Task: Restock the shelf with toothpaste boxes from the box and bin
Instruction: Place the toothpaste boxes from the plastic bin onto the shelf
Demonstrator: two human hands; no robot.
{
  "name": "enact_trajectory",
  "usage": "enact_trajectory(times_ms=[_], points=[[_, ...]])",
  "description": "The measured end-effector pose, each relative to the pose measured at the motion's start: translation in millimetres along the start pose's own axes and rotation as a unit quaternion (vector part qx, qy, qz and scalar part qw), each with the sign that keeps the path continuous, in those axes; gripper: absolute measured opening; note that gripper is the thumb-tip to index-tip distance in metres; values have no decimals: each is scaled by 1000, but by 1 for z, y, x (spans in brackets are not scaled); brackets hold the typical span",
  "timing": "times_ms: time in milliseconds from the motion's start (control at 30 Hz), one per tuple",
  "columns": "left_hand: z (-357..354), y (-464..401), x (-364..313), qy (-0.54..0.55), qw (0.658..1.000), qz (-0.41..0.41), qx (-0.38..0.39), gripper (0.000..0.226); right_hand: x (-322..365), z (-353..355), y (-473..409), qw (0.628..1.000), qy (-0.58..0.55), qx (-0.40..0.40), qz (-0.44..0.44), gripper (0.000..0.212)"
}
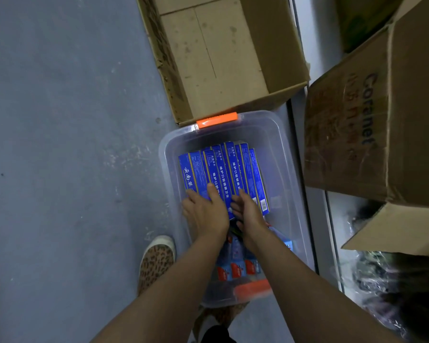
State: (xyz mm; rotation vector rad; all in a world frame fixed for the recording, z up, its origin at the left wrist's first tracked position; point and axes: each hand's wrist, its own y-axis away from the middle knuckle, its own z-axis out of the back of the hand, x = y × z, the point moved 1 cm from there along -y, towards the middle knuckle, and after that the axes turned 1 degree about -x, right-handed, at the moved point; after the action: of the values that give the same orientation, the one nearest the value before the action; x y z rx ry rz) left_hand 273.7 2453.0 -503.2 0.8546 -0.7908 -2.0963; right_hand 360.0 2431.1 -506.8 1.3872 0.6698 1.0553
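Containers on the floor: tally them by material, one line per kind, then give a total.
Clear plastic bin with orange latches, holding the dark blue toothpaste boxes: 1
Brown cardboard boxes: 3, namely the open empty one beyond the bin, the printed one on the right, and one only partly visible at the top right corner
Total: 4
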Motion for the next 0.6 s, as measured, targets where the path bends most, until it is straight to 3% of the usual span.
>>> enact_trajectory(times_ms=[267, 333, 400, 533, 600], points=[[2, -4, 13, 112, 993, -29, 38, 69, -5, -1, -9, 1000, -9, 3, 8, 50], [4, -4, 17, 142, 989, -27, 44, 59, -8, -1, -13, 1000, -25, 11, -1, 51], [7, -6, 20, 171, 984, -17, 54, 53, -7, -2, -11, 999, -36, 22, 0, 48], [8, -11, 25, 264, 961, 48, 71, 68, -7, 0, -15, 997, -68, 31, 17, 48], [11, -12, 22, 279, 955, 65, 82, 56, -6, 3, -16, 995, -88, 46, 26, 50]])
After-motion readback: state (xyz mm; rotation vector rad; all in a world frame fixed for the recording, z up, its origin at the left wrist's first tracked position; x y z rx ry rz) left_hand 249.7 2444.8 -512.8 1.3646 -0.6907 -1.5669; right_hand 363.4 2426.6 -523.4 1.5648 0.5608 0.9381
